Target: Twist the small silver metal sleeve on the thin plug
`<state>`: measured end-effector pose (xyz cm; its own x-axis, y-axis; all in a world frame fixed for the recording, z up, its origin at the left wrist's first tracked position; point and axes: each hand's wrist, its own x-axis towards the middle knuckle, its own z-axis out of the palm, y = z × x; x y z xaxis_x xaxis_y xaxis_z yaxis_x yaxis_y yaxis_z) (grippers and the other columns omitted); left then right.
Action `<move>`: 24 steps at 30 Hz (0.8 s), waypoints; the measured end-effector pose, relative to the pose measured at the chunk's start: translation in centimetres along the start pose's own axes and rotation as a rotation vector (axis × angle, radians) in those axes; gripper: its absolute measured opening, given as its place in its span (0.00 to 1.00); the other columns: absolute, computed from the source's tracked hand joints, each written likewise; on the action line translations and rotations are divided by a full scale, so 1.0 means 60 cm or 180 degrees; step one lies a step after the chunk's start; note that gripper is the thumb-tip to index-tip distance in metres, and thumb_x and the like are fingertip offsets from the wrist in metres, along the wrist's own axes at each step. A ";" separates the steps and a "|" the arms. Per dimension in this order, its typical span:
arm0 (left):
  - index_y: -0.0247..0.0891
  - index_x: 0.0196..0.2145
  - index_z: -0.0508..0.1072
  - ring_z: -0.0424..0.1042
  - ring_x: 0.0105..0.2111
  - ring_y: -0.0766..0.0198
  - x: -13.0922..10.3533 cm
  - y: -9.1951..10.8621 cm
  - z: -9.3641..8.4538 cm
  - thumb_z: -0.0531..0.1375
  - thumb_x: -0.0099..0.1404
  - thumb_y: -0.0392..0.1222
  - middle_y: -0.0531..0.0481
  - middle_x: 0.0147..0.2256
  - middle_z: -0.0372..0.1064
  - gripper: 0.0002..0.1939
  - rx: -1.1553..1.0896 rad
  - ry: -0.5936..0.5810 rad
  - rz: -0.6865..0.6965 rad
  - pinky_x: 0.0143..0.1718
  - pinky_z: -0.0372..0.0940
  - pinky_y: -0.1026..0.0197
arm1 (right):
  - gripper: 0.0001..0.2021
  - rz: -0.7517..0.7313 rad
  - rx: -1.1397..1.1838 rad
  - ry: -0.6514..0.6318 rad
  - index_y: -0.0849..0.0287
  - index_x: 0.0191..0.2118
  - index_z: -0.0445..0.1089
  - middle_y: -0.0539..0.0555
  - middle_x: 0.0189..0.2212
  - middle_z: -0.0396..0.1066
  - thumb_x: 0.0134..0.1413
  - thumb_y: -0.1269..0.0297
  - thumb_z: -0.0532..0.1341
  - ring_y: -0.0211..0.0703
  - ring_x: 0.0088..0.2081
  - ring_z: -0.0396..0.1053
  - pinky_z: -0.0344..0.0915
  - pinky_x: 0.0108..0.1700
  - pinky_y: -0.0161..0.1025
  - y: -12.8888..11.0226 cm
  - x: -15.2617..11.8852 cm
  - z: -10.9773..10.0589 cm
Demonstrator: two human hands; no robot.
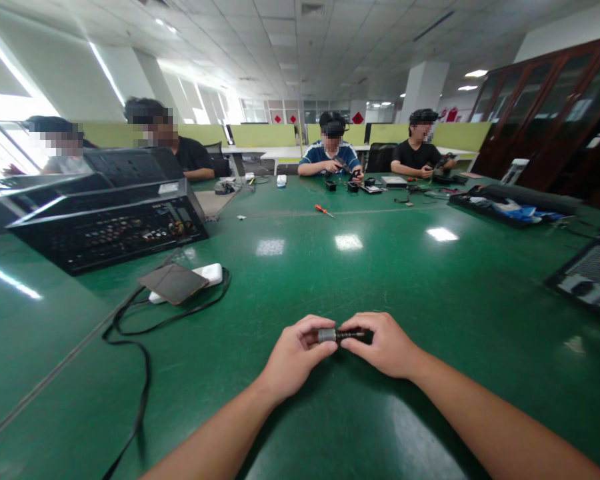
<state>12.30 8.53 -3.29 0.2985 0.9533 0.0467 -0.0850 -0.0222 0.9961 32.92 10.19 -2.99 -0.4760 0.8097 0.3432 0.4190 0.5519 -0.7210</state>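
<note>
A small part like a motor rotor (327, 335), with a grey metal cylinder at one end and a thin dark shaft at the other, lies level between my hands just above the green table (260, 287). Around the cylinder end, the thumb and fingers of my left hand (291, 357) are closed. My right hand (386, 345) pinches the shaft side, its thumb below and fingers above. The shaft's tip points right, between the right fingers. Part of the cylinder is hidden by my left fingers.
Left of my hands are a white power strip (213, 273) under a dark flat plate (174, 283), a black cable (145, 373) and a computer case (115, 227). An orange screwdriver (324, 210) lies farther off. A mesh panel (593, 277) is at right. Several people sit opposite.
</note>
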 end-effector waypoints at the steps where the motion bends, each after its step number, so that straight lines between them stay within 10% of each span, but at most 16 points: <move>1: 0.35 0.39 0.77 0.69 0.37 0.61 0.000 0.000 0.000 0.70 0.54 0.36 0.48 0.37 0.69 0.14 0.0010 0.0002 0.0004 0.42 0.64 0.60 | 0.07 0.0003 -0.0003 -0.0008 0.56 0.39 0.77 0.52 0.33 0.78 0.53 0.65 0.64 0.41 0.34 0.74 0.65 0.37 0.36 0.001 0.000 0.000; 24: 0.36 0.40 0.77 0.70 0.37 0.59 0.001 -0.002 -0.003 0.71 0.52 0.40 0.47 0.37 0.69 0.17 0.0067 0.0060 -0.0058 0.43 0.65 0.56 | 0.08 0.0017 -0.0053 -0.0036 0.56 0.38 0.77 0.53 0.33 0.78 0.53 0.64 0.63 0.43 0.34 0.74 0.65 0.37 0.37 -0.001 0.001 -0.004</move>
<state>12.17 8.63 -3.41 0.2819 0.9590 0.0272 -0.0597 -0.0108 0.9982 33.08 10.26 -2.79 -0.4823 0.8104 0.3326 0.4342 0.5509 -0.7127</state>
